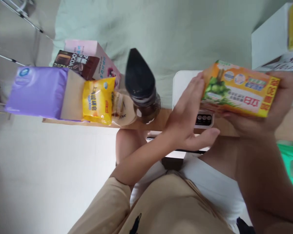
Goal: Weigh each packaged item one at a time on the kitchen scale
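My right hand [266, 113] grips an orange and yellow carton [239, 87] printed with green fruit and red characters, holding it from its right end and underside. My left hand [188, 113] lies with flat fingers against the carton's left end, its thumb reaching out beneath it. The carton is held above a wooden table [63, 121]. A phone [204, 119] with a camera cluster lies just under my left thumb.
On the table's left stand a purple soft pack [36, 91], a yellow packet [97, 100], a brown cocoa box [75, 63], a pink box [88, 48] and a dark-capped bottle [141, 87]. A white box [271, 39] sits top right, a green stool [291, 162] lower right.
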The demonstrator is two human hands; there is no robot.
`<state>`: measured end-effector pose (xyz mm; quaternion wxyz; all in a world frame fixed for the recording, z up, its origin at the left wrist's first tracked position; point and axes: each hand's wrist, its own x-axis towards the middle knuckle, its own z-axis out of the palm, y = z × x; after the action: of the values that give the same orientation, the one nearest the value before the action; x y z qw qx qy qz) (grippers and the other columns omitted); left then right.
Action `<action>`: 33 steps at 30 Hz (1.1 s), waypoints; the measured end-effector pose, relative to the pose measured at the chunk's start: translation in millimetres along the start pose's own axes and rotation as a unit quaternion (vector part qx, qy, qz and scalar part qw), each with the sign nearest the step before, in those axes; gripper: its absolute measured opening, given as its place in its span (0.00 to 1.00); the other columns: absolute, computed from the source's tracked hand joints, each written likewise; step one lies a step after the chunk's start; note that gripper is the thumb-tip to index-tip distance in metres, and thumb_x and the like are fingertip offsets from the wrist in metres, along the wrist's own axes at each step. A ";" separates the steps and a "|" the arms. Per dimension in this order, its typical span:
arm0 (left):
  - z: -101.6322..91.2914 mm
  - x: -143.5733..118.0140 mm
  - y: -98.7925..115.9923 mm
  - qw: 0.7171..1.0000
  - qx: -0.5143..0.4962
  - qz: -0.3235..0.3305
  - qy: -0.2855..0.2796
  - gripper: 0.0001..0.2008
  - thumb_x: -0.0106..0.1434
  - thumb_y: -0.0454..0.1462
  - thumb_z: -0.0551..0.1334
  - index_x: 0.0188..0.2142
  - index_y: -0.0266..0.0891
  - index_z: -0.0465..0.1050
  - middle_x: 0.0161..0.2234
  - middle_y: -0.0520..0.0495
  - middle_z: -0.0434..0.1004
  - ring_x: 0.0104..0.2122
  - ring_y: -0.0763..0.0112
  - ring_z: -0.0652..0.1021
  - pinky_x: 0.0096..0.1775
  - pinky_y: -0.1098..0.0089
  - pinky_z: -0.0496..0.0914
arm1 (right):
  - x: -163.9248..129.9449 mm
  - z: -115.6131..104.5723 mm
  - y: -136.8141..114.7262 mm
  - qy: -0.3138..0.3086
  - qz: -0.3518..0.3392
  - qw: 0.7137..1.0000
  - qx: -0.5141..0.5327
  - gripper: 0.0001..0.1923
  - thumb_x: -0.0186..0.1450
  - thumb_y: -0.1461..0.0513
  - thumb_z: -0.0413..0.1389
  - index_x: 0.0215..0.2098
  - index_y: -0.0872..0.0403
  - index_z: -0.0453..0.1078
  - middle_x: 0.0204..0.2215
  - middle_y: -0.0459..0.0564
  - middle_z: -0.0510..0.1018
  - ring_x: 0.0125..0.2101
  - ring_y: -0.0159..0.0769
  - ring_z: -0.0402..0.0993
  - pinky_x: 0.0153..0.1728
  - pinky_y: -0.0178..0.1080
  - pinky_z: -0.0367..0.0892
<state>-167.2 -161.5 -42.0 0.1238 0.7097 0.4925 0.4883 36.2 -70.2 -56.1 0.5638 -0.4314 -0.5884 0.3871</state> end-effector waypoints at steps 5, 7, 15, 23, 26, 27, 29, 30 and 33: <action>7.7 -9.6 9.6 0.990 0.015 0.101 0.094 0.34 0.74 0.59 0.40 0.65 0.43 0.64 0.69 0.44 0.68 0.74 0.56 0.65 0.71 0.52 0.69 | 45.2 12.5 -28.1 -0.028 -0.124 0.991 -0.050 0.58 0.12 0.38 0.77 0.45 0.34 0.75 0.50 0.40 0.75 0.60 0.54 0.74 0.60 0.59 0.67; 6.9 -9.7 10.8 0.982 -0.002 0.153 0.115 0.26 0.74 0.54 0.45 0.53 0.47 0.77 0.57 0.48 0.80 0.64 0.62 0.76 0.63 0.58 0.76 | 66.0 30.8 -36.7 -0.090 -0.145 0.984 -0.053 0.55 0.19 0.36 0.77 0.46 0.35 0.74 0.51 0.41 0.75 0.60 0.52 0.74 0.61 0.57 0.67; -22.1 2.3 24.3 0.974 -0.047 0.167 -0.145 0.21 0.71 0.43 0.52 0.29 0.43 0.81 0.19 0.52 0.74 0.23 0.68 0.78 0.27 0.62 0.71 | 98.0 137.2 -29.2 -0.292 -0.094 0.946 -0.106 0.52 0.44 0.47 0.80 0.60 0.38 0.60 0.58 0.52 0.74 0.55 0.44 0.77 0.56 0.50 0.79; -17.0 3.4 24.6 0.958 -0.146 0.161 -0.184 0.24 0.73 0.47 0.52 0.25 0.42 0.78 0.26 0.52 0.82 0.26 0.70 0.81 0.32 0.66 0.75 | 118.4 197.1 -14.3 -0.461 0.032 0.880 -0.110 0.50 0.42 0.57 0.81 0.58 0.43 0.64 0.57 0.48 0.76 0.55 0.42 0.80 0.51 0.46 0.84; -25.0 8.8 20.3 0.955 -0.155 0.168 -0.190 0.22 0.72 0.47 0.55 0.30 0.41 0.82 0.32 0.52 0.87 0.31 0.68 0.84 0.35 0.65 0.76 | 130.5 209.3 -15.3 -0.521 0.075 0.846 -0.079 0.49 0.42 0.61 0.80 0.59 0.42 0.66 0.58 0.44 0.77 0.54 0.38 0.81 0.52 0.44 0.84; -29.9 11.2 19.8 0.955 -0.149 0.167 -0.194 0.22 0.72 0.46 0.54 0.32 0.41 0.83 0.35 0.52 0.88 0.34 0.67 0.86 0.37 0.64 0.77 | 134.9 213.3 -15.4 -0.539 0.087 0.835 -0.072 0.50 0.42 0.63 0.79 0.60 0.42 0.67 0.58 0.42 0.78 0.54 0.37 0.81 0.53 0.44 0.84; -40.6 15.6 20.6 0.949 -0.134 0.170 -0.229 0.24 0.75 0.46 0.52 0.34 0.42 0.85 0.35 0.51 0.88 0.38 0.66 0.87 0.42 0.63 0.80 | 143.7 220.4 -13.3 -0.568 0.109 0.814 -0.063 0.52 0.44 0.65 0.78 0.64 0.40 0.66 0.56 0.39 0.80 0.53 0.33 0.82 0.56 0.45 0.83; -45.7 17.1 21.7 0.944 -0.120 0.173 -0.253 0.25 0.75 0.45 0.51 0.35 0.44 0.86 0.35 0.52 0.89 0.39 0.67 0.87 0.45 0.64 0.80 | 147.8 223.3 -10.4 -0.579 0.123 0.803 -0.062 0.54 0.44 0.66 0.77 0.66 0.39 0.65 0.55 0.38 0.81 0.52 0.32 0.82 0.56 0.46 0.82; -56.5 17.1 25.8 0.935 -0.059 0.200 -0.286 0.26 0.78 0.45 0.47 0.44 0.52 0.87 0.43 0.54 0.89 0.45 0.72 0.86 0.54 0.69 0.80 | 157.5 229.4 7.4 -0.527 0.134 0.838 -0.044 0.55 0.39 0.69 0.77 0.65 0.43 0.70 0.53 0.39 0.83 0.46 0.31 0.84 0.52 0.48 0.83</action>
<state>-197.7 -177.2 12.5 0.2007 0.8944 0.2549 0.3078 -190.8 88.1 -25.9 0.0917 -0.2616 -0.7492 0.6015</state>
